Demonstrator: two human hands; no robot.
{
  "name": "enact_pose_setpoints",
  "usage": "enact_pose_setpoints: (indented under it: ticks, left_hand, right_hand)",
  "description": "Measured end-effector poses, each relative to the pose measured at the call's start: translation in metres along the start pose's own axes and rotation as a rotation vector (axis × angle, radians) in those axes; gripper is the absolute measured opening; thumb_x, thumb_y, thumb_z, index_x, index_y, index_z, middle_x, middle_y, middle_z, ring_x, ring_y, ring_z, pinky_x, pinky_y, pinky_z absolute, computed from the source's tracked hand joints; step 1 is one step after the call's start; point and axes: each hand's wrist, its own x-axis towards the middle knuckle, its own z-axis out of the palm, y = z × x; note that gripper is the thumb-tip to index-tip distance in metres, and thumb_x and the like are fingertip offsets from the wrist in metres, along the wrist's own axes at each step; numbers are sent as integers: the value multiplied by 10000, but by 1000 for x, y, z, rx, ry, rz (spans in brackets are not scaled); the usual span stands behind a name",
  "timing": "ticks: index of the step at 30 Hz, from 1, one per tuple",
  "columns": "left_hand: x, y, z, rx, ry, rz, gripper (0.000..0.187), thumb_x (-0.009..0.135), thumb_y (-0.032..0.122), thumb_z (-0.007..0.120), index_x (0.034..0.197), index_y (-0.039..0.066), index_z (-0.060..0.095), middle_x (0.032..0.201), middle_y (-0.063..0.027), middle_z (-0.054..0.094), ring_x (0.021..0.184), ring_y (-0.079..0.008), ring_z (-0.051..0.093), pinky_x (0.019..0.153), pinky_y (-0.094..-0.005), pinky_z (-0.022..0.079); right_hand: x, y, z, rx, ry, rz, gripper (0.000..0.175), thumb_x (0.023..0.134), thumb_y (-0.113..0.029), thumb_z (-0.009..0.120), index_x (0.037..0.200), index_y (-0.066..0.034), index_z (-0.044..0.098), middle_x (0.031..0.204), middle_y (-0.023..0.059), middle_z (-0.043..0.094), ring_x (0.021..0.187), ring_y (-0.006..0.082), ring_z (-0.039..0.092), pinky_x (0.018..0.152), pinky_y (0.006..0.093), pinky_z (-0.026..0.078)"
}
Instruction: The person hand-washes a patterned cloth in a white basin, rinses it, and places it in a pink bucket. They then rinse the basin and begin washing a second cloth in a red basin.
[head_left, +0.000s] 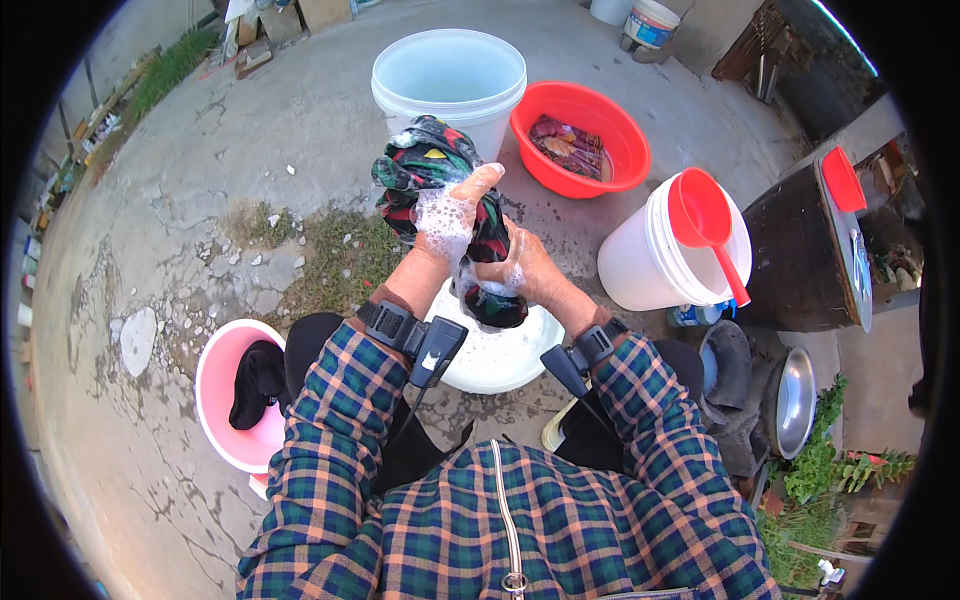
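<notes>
A wet, dark patterned cloth (431, 161) with red, green and yellow patches is bunched up and soapy. My left hand (454, 210), thick with white foam, grips its upper part. Lower down, my right hand (521, 259) is closed around the twisted length of the same cloth. The cloth's lower end hangs over a white basin (487, 364) with suds in it, between my knees. Some fingers of both hands are hidden by the fabric and foam.
Ahead stands a tall white bucket (450, 82), beside a red basin (581, 139) holding patterned cloth. To the right, a red dipper (699, 206) rests on a white bucket (637, 259). A pink basin (240, 442) with black cloth (255, 382) sits left. Cracked concrete (172, 247) surrounds me.
</notes>
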Motion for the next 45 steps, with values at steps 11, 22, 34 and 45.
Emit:
enact_pose_setpoints:
  ticks: [11, 22, 34, 45]
  left_hand:
    - [7, 2, -21, -93, -123, -17, 185, 929, 201, 603, 1039, 59, 646, 986, -31, 656, 936, -129, 616, 848, -282, 488]
    - [3, -6, -28, 747, -70, 294, 342, 1006, 84, 411, 1315, 22, 542, 1314, -132, 569, 1216, -233, 535, 1046, -339, 387]
    - [16, -17, -39, 647, -37, 362, 284, 981, 186, 525, 1199, 26, 611, 1127, -69, 624, 1044, -156, 574, 933, -297, 434]
    - [-9, -17, -15, 231, -258, 237, 209, 952, 200, 590, 1072, 38, 644, 965, -30, 628, 884, -106, 592, 842, -268, 477]
  right_hand:
    - [4, 15, 9, 248, -42, -42, 406, 699, -201, 722, 1055, -23, 640, 907, 146, 697, 838, 243, 673, 816, 375, 511]
    - [0, 15, 17, -141, 76, -217, 372, 772, -277, 735, 1068, -94, 603, 888, 171, 685, 837, 376, 660, 745, 436, 527]
    - [-1, -3, 11, 77, -156, -109, 792, 688, -399, 806, 1298, -42, 449, 1166, 190, 603, 1109, 348, 581, 970, 427, 442]
    - [8, -8, -24, 631, -323, -105, 777, 630, -183, 840, 1304, -21, 487, 1208, 90, 595, 1128, 204, 550, 1028, 351, 394]
